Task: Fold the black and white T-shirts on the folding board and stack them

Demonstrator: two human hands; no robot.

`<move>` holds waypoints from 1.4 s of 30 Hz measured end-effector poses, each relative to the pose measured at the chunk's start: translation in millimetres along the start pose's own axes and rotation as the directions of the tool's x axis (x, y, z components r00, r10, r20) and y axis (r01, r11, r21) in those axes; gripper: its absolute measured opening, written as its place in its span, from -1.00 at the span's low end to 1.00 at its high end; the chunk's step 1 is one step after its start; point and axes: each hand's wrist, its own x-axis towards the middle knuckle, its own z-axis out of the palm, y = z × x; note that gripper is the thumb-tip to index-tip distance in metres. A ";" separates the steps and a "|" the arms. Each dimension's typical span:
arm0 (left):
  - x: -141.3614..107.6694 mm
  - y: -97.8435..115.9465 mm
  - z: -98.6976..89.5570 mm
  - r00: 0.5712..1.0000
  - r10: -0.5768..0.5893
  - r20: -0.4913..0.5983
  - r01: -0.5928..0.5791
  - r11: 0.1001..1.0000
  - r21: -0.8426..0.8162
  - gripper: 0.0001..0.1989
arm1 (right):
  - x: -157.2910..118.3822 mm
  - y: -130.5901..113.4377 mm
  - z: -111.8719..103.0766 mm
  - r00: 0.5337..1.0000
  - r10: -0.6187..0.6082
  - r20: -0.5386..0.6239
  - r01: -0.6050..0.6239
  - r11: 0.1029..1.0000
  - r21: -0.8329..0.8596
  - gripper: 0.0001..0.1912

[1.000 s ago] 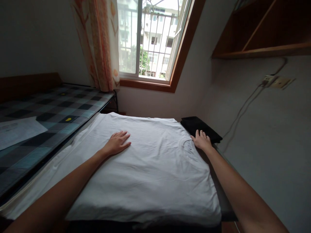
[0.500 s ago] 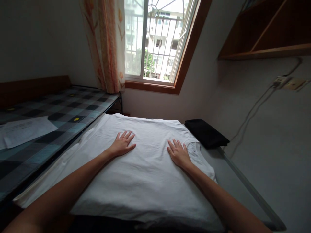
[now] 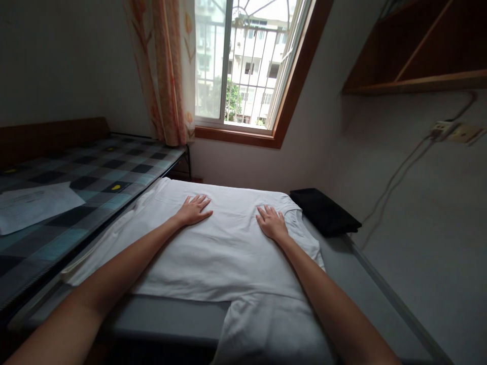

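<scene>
A white T-shirt (image 3: 224, 243) lies spread over a grey tabletop (image 3: 175, 317), its neckline toward the right and one sleeve hanging over the near edge. My left hand (image 3: 194, 209) rests flat on the shirt's far left part, fingers spread. Flat on the cloth near the neckline is my right hand (image 3: 271, 221), its fingers also apart. Neither hand grips the fabric. Small creases run across the shirt between and below the hands.
A folded black cloth (image 3: 325, 210) lies at the table's far right. On the left stands a bed with a checked mattress (image 3: 140, 157) and paper sheets (image 3: 38, 205) on it. Behind are a curtain (image 3: 167, 76) and a barred window (image 3: 247, 66). A shelf (image 3: 418, 83) juts out upper right.
Both hands have slid the shirt away from me toward the far edge. Its near side now lies on the tabletop, baring a grey strip, and the near sleeve shows hanging down.
</scene>
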 end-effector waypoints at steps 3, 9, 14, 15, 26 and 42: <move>11.3 -5.3 0.2 1.000 0.002 -0.009 -0.002 1.000 0.003 -0.33 | 10.8 -1.2 -0.5 1.000 0.009 -0.008 -0.009 1.000 0.003 -0.45; 6.2 5.0 1.3 0.984 -0.074 -0.164 0.082 0.996 0.041 -0.49 | 7.8 -1.7 1.4 0.991 -0.010 -0.136 0.014 1.000 0.024 -0.51; -11.6 17.9 3.0 0.955 -0.192 -0.226 0.209 0.977 0.052 -0.56 | -0.4 -2.5 2.3 0.995 0.018 -0.101 -0.016 1.000 0.025 -0.48; -13.5 19.0 3.2 0.960 -0.195 -0.201 0.207 0.977 0.043 -0.54 | -1.5 -2.8 2.2 0.997 0.024 -0.079 -0.023 1.000 0.019 -0.45; -15.3 17.1 1.8 0.974 -0.184 -0.135 0.189 0.982 0.022 -0.48 | -8.5 -3.6 0.1 0.995 0.093 -0.027 -0.093 0.996 0.020 -0.41; -15.8 15.3 1.2 0.978 -0.169 -0.123 0.175 0.983 0.045 -0.48 | -11.4 -3.5 -2.5 0.996 0.084 -0.013 -0.084 0.996 0.038 -0.42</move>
